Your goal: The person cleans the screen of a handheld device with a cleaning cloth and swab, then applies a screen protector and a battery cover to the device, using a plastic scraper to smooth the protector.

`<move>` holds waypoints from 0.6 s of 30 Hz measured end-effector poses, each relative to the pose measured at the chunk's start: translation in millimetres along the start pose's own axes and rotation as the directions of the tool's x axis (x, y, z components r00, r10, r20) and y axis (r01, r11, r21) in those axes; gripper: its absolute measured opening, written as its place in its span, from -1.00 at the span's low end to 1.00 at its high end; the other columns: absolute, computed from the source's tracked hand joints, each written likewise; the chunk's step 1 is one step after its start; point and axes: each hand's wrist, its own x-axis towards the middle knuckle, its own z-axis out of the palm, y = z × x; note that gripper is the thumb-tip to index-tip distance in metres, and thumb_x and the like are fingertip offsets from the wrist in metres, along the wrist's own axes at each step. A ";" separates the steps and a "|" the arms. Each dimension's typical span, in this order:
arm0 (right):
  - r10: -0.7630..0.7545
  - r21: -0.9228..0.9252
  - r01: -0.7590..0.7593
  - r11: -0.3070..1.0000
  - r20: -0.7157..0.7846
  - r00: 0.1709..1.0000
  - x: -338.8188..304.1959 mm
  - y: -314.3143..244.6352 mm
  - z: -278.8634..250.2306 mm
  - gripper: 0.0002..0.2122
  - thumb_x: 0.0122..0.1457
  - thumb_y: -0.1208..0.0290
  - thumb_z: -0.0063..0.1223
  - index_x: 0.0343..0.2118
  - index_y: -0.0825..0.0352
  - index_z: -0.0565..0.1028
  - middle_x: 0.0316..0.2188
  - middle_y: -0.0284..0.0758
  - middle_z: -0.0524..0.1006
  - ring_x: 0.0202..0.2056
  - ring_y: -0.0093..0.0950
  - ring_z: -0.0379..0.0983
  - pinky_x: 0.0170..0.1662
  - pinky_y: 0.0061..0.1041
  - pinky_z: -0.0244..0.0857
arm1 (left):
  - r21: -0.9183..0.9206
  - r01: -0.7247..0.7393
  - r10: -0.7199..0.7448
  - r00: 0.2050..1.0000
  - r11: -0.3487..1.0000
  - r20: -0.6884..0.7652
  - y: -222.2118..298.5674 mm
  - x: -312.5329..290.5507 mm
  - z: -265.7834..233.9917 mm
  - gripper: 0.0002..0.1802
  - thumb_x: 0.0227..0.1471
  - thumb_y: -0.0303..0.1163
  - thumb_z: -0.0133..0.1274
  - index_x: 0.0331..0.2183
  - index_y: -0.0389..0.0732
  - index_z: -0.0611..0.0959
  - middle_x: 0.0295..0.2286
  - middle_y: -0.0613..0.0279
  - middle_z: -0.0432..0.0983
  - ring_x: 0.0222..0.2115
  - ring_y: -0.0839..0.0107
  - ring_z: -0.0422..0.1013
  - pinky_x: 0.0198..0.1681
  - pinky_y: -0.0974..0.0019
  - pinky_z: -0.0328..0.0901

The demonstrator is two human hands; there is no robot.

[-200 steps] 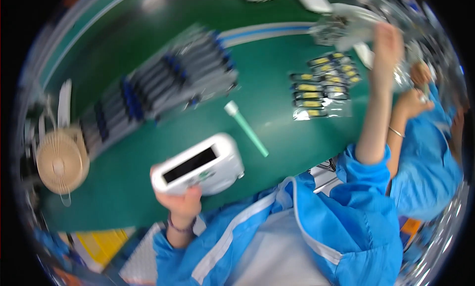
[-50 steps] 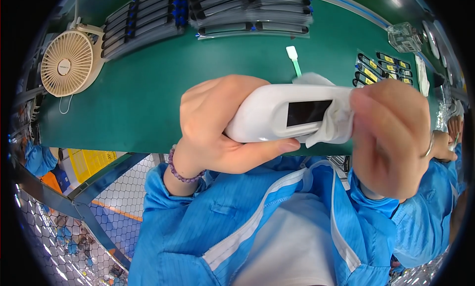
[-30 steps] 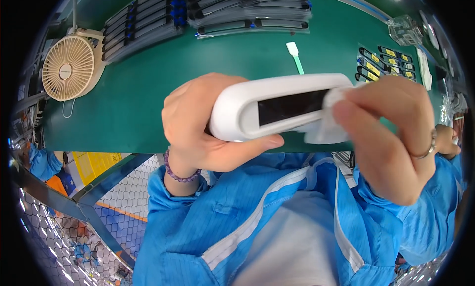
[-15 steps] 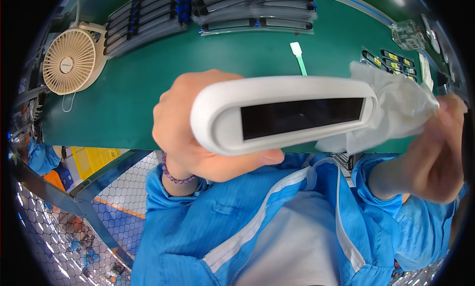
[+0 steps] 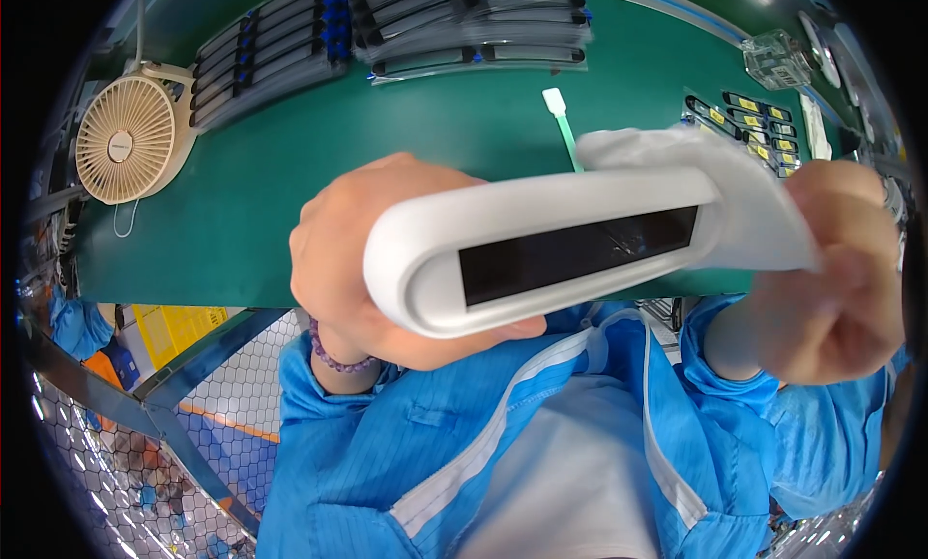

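Note:
A white, rounded, elongated device housing (image 5: 416, 279) with a long dark window is held up close in front of me. My left hand (image 5: 353, 245) wraps around its left end, fingers behind and thumb beneath. My right hand (image 5: 836, 279), smeared by motion, is closed on a thin white wipe (image 5: 749, 206). The wipe lies against the back of the device's right end and spreads along its upper edge. Most of my left fingers are hidden behind the housing.
A green work surface (image 5: 242, 230) carries a swab with a green stick (image 5: 564, 129), a beige fan (image 5: 126, 143), rows of bagged dark strips (image 5: 280, 51), several small black pieces with yellow labels (image 5: 754, 124) and a clear container (image 5: 776, 61).
My right hand has brought the wipe leftward, behind and over the device's right end. The device has dropped slightly and tilts a little more. The camera view has shifted slightly.

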 end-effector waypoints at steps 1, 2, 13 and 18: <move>0.010 -0.007 -0.010 1.000 -0.018 1.000 -1.3 -0.1 3.1 -0.92 0.01 0.65 -0.13 -0.40 0.51 0.33 -0.60 -0.08 0.40 -0.61 -0.35 0.28 -0.54 -0.42 0.22 | 0.004 -0.005 0.005 1.000 1.000 0.011 0.5 -0.1 -1.1 -0.23 -0.42 0.04 0.29 -0.27 -0.31 0.35 -0.48 0.15 0.36 -0.51 0.42 0.33 -0.43 0.43 0.22; 0.019 -0.012 -0.019 1.000 -0.035 0.999 -3.5 0.2 7.0 -0.91 0.02 0.63 -0.15 -0.37 0.49 0.32 -0.58 -0.09 0.39 -0.59 -0.35 0.28 -0.52 -0.41 0.22 | 0.006 -0.006 0.006 1.000 1.000 0.008 0.9 0.4 -2.4 -0.23 -0.42 0.04 0.29 -0.27 -0.31 0.35 -0.48 0.15 0.36 -0.51 0.42 0.33 -0.43 0.43 0.22; 0.144 -0.053 -0.159 0.986 -0.218 0.965 -24.7 -0.5 17.2 -0.82 0.16 0.45 -0.26 -0.19 0.35 0.27 -0.56 -0.03 0.45 -0.40 -0.26 0.36 -0.37 -0.38 0.22 | -0.058 0.023 -0.025 0.999 0.998 -0.036 -5.1 -4.1 2.8 -0.27 -0.44 -0.12 0.33 -0.30 -0.37 0.37 -0.52 0.17 0.36 -0.56 0.48 0.30 -0.55 0.48 0.21; 0.160 0.022 -0.159 0.987 -0.079 0.984 -12.1 -6.6 26.2 -0.82 0.15 0.45 -0.24 -0.22 0.39 0.28 -0.56 0.00 0.45 -0.38 -0.24 0.37 -0.33 -0.35 0.25 | -0.092 0.149 -0.159 0.981 0.985 -0.113 0.3 -2.4 7.9 -0.37 -0.44 -0.13 0.33 -0.40 -0.39 0.43 -0.61 0.22 0.37 -0.64 0.53 0.29 -0.63 0.51 0.18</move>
